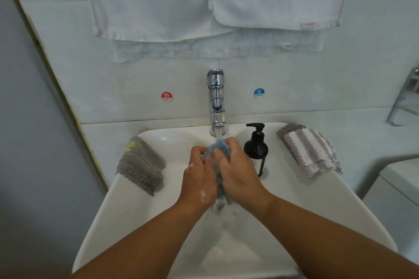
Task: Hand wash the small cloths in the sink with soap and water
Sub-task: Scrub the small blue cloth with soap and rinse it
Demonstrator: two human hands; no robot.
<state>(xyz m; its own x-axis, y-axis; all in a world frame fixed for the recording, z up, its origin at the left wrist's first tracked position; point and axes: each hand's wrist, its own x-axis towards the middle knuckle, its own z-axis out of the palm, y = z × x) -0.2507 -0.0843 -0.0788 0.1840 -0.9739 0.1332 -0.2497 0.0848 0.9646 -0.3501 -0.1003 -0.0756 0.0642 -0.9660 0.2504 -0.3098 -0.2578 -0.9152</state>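
Observation:
A small blue cloth (218, 147) is bunched between both hands over the white sink (127, 206). My left hand (200, 176) and my right hand (235, 174) both grip it, with soap suds on the left hand. Water runs from the chrome tap (216, 99) onto the top of the cloth. A grey cloth (141, 165) lies folded on the sink's left rim. On the right rim lies a folded purple-and-white striped cloth (309, 149). A black soap pump bottle (256, 148) stands just right of my right hand.
White towels (204, 0) hang on the tiled wall above the tap. Hot (166, 96) and cold (259, 93) stickers flank the tap. A metal rack (405, 99) shows at the right edge, and a white surface (399, 183) sits at lower right.

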